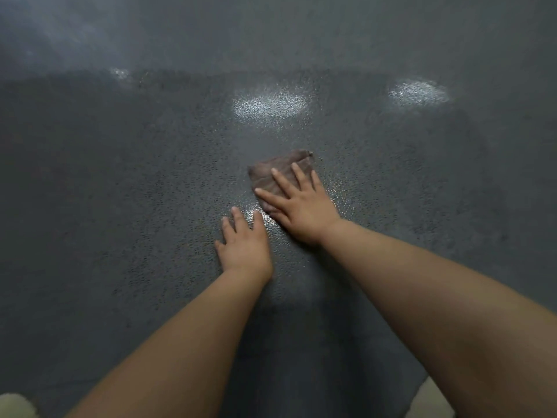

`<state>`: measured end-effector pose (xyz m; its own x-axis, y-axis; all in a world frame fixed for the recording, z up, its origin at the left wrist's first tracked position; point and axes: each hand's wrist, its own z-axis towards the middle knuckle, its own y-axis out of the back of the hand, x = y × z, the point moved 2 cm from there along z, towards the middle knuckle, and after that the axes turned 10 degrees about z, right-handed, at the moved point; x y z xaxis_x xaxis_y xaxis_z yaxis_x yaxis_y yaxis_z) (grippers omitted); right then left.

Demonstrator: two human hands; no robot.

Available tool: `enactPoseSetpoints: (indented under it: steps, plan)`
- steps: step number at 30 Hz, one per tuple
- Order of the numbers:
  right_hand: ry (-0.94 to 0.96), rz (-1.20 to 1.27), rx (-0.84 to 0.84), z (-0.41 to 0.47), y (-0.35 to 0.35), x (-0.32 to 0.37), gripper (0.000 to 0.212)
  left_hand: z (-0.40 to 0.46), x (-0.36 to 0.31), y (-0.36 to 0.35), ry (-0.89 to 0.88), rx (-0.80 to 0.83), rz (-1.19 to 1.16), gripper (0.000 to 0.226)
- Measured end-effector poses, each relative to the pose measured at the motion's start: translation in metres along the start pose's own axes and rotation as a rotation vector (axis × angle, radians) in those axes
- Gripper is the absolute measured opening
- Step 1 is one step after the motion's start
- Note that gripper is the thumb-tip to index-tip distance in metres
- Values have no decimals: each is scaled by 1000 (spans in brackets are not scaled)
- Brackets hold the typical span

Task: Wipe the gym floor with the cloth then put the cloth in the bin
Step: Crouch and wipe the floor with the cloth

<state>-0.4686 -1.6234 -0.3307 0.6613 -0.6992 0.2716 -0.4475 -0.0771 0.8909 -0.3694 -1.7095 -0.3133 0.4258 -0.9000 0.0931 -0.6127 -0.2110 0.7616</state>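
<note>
Grey gym floor [120, 206] under flat left hand [244, 245], right hand [301, 209] atop cloth [280, 168]

One cloth [278, 173] is seen on the floor [120, 191]. Two hands are counted: the right hand [301, 212] is laid flat on the cloth, and the left hand [244, 245] is placed on the floor just beside the cloth, nearer the camera. Three bright glare patches are counted beyond the cloth, the middle one [269, 105] being the largest.
</note>
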Motion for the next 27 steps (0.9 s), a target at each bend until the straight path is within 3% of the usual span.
enactPoseSetpoints:
  steps: [3,10,13,15,20,22,25,27]
  plan:
    - [-62,6,-28,4,10,-37,49,-2,3,0,-10,11,-2,98]
    - [-696,201,-184,-31,32,-158,51,-10,-23,9,-29,39,-17,122]
    - [-803,304,-237,-27,32,-154,50,-15,-50,10,-101,37,30,122]
    - [-739,312,-226,-11,32,-127,49,-18,-65,6,-125,29,55,116]
    - [-150,125,-41,18,16,-31,49,-20,-74,-3,-113,31,86,108]
    - [-9,73,-9,18,9,-15,48,-21,-72,-1,-124,39,95,111]
    - [-11,37,-33,15,15,-42,47,-22,-73,3,-126,44,105,122]
    - [-143,75,-80,8,21,-76,48,-22,-73,4,-132,55,108,125]
